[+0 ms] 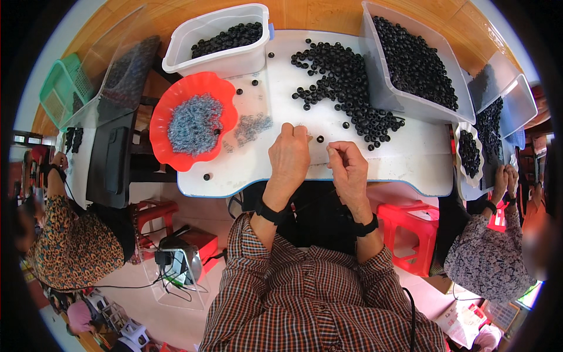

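Over the white table (410, 158), near its front edge, both my hands are raised side by side, a small gap between them. My left hand (290, 151) has its fingers curled closed; whatever is in them is hidden. Thumb and forefinger are pinched together on my right hand (350, 170), and anything between them is too small to make out. One small round black part (320, 139) with a hole lies on the table between the hands. Beyond them spreads a loose pile of similar black parts (343, 76). Small bluish-grey pieces, perhaps springs (253, 126), lie scattered left of my left hand.
A red scalloped bowl (161, 117) holds a heap of the bluish-grey pieces. Behind it stands a white tub (176, 56) with black parts; a large clear bin (381, 88) of them is at right. People work at tables on both sides. A red stool (422, 240) stands right.
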`<state>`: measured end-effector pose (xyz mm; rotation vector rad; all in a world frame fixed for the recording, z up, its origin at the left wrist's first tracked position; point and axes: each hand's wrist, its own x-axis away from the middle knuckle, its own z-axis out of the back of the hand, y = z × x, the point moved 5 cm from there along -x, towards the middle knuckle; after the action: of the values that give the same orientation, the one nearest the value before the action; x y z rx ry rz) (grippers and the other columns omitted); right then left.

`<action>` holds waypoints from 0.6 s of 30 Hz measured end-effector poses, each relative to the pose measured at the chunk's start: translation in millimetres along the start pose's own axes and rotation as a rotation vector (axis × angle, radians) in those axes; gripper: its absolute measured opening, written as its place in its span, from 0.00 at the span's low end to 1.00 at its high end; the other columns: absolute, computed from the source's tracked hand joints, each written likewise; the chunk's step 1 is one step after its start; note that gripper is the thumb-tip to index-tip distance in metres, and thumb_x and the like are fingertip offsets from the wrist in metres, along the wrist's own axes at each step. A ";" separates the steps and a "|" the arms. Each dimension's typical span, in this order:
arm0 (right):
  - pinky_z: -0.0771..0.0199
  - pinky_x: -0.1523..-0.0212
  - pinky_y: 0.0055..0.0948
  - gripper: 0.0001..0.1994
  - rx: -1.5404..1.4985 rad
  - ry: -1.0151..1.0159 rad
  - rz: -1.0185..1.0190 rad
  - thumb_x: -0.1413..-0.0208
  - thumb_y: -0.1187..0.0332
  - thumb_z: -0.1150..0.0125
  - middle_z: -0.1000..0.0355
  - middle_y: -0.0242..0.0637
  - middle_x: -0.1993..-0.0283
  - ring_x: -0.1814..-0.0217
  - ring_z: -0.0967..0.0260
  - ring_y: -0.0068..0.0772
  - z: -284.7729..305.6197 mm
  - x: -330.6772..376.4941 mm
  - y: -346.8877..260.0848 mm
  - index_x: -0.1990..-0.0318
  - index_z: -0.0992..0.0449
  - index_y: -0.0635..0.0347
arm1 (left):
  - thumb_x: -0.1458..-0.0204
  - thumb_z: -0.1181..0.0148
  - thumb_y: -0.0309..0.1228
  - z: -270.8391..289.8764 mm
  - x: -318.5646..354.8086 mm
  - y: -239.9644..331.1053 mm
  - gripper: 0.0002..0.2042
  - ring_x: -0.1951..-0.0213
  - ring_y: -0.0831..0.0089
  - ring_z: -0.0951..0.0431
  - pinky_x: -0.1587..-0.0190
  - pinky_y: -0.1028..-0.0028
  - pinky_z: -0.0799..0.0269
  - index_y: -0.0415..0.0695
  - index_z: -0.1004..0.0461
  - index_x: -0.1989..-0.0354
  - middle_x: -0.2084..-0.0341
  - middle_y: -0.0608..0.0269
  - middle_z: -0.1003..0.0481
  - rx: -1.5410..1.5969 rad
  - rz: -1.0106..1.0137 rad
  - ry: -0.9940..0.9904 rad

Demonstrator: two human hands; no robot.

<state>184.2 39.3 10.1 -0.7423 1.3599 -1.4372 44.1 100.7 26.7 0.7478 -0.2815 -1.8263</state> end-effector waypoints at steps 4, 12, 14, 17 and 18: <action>0.36 0.74 0.19 0.04 0.018 -0.001 0.015 0.42 0.77 0.41 0.32 0.30 0.73 0.75 0.39 0.16 -1.4 1.4 -0.5 0.60 0.26 0.65 | 0.48 0.39 0.27 0.2 -0.7 0.5 0.06 0.71 0.52 0.24 0.71 0.60 0.28 0.41 0.28 0.65 0.69 0.53 0.30 0.029 0.001 -0.021; 0.35 0.72 0.20 0.06 -0.002 -0.023 0.025 0.43 0.78 0.41 0.32 0.31 0.71 0.73 0.37 0.17 -5.2 3.6 -8.9 0.59 0.24 0.65 | 0.48 0.39 0.27 2.7 3.2 3.5 0.06 0.70 0.53 0.24 0.71 0.60 0.28 0.41 0.28 0.64 0.68 0.53 0.30 0.010 -0.063 -0.005; 0.34 0.71 0.20 0.06 0.004 -0.036 0.007 0.43 0.78 0.40 0.31 0.32 0.70 0.73 0.37 0.18 -5.3 4.1 -7.2 0.58 0.24 0.65 | 0.48 0.39 0.27 1.6 2.2 2.8 0.07 0.70 0.53 0.24 0.70 0.60 0.27 0.41 0.28 0.64 0.68 0.53 0.30 0.005 -0.026 -0.027; 0.34 0.71 0.21 0.06 0.033 -0.043 0.012 0.44 0.78 0.40 0.31 0.33 0.70 0.73 0.36 0.19 -7.0 4.6 -10.5 0.59 0.24 0.65 | 0.48 0.39 0.28 3.9 1.6 2.2 0.07 0.70 0.53 0.23 0.70 0.60 0.27 0.41 0.28 0.63 0.68 0.53 0.30 0.016 -0.021 -0.036; 0.34 0.71 0.21 0.06 0.032 -0.044 0.013 0.44 0.78 0.40 0.31 0.33 0.70 0.73 0.36 0.19 -7.3 5.0 -9.9 0.59 0.24 0.65 | 0.48 0.39 0.28 3.7 1.6 1.6 0.07 0.70 0.53 0.23 0.70 0.60 0.27 0.41 0.28 0.63 0.68 0.53 0.30 0.015 -0.021 -0.035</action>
<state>173.5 36.2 17.4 -0.7391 1.3028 -1.4218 42.7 98.0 29.8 0.7320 -0.3123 -1.8603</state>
